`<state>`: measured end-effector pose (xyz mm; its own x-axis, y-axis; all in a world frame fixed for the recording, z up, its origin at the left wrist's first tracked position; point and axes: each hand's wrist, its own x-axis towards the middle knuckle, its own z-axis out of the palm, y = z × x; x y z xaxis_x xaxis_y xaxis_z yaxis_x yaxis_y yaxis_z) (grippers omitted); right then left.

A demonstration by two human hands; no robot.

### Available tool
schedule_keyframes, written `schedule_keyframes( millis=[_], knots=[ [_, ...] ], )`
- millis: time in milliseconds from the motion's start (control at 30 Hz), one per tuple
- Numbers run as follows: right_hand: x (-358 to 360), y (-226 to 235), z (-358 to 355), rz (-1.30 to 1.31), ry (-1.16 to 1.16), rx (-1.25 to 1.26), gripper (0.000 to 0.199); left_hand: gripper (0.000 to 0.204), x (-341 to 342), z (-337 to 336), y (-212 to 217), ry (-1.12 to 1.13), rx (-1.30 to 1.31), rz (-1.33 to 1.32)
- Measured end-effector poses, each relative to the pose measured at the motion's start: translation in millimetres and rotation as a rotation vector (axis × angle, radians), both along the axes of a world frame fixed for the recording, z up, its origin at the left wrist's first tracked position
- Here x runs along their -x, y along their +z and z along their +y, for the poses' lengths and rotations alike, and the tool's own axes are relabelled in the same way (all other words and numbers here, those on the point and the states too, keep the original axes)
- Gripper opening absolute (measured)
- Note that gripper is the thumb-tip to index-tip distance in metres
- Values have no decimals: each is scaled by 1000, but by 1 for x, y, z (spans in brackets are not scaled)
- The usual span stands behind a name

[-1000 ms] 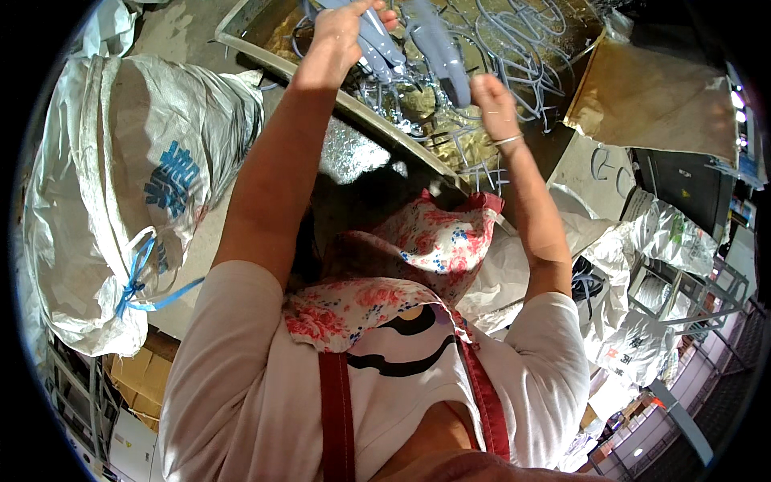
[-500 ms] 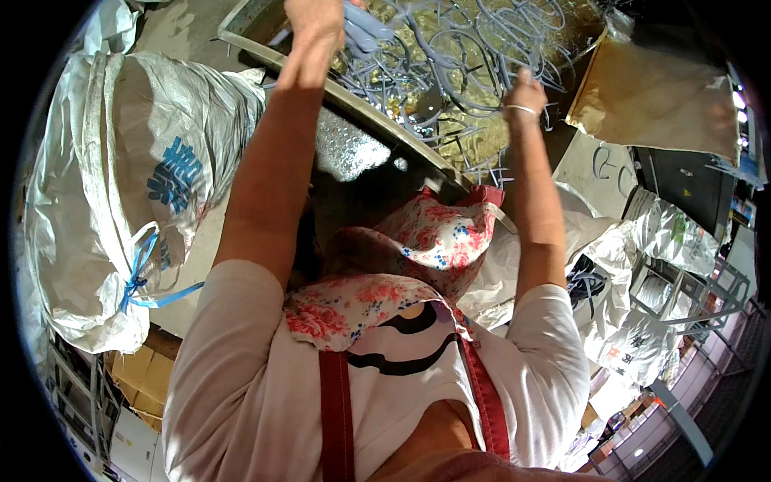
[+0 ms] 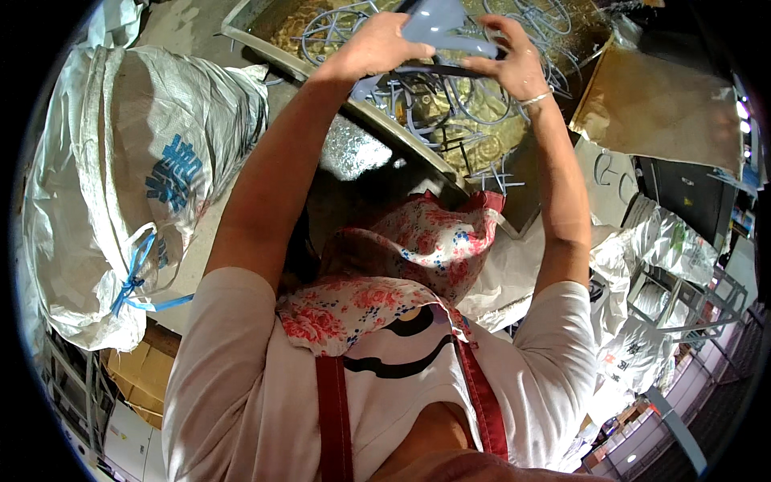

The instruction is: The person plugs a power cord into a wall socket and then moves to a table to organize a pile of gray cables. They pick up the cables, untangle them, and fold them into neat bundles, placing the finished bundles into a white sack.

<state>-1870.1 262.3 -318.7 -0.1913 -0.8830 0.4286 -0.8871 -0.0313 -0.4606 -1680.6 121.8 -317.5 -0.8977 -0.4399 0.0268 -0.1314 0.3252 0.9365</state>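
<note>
Both hands meet at the far edge, over the metal tray of grey wire rings. The left hand and right hand are each closed on a pale grey-blue piece, apparently plastic, held between them.

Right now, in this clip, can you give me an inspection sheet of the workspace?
Surface: metal tray with brownish bottom, holding a tangle of grey wire rings.
Job's things: pale grey-blue plastic piece held between both hands.
Clutter: brown sheet right of the tray.
Hands: left hand and right hand both grip the piece.
Cables: nothing seen.
Surroundings: large white woven sack tied with blue cord, cardboard boxes, metal racks.
</note>
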Motion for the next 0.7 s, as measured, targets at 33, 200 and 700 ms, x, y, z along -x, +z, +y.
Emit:
schedule_keyframes(
  millis=[33,200,700],
  knots=[
    [14,-15,11,-88,-130,-49,64,32,0,-7,-4,55,88,-139],
    [-6,-114,33,119,-726,-1003,88,22,-4,-25,-27,420,-566,343],
    [42,-29,58,572,-578,-956,22,16,-1,-19,2,618,-705,370]
  ],
)
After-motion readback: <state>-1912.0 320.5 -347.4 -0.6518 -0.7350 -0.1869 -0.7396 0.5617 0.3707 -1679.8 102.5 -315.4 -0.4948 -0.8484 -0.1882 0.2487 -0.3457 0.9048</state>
